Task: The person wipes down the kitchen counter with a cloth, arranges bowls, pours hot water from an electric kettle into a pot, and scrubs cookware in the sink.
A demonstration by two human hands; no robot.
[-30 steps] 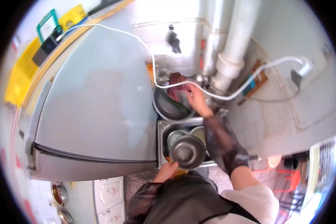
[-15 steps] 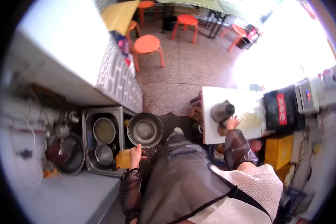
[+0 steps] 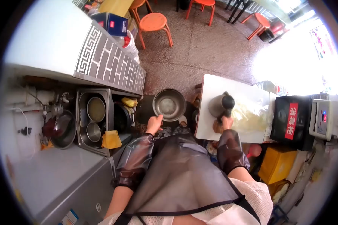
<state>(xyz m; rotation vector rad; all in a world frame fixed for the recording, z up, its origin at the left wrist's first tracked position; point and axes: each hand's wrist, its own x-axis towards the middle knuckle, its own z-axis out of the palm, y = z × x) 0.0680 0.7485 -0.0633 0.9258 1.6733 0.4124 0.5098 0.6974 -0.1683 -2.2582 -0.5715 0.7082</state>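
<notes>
A round metal bowl [image 3: 169, 105] hangs over the floor in front of me, its near rim pinched by my left hand [image 3: 154, 124]. On the white table to the right stands a metal kettle or pitcher [image 3: 216, 106] with a black top. My right hand [image 3: 227, 122] is closed round its dark handle. Beside the pitcher, a clear plastic bag [image 3: 248, 112] lies on the tabletop [image 3: 208, 129]. Both forearms are in see-through dark sleeves.
On the left, a steel sink [image 3: 110, 108] holds two metal bowls, with a yellow cloth [image 3: 111, 139] over its edge. Orange stools [image 3: 153, 22] stand ahead. A black cabinet [image 3: 291, 119] and a yellow box [image 3: 276, 164] are at right.
The view has swung from the sink to the white table. My left hand has carried the bowl away from the sink; my right hand has left the basin area and taken the pitcher's handle.
</notes>
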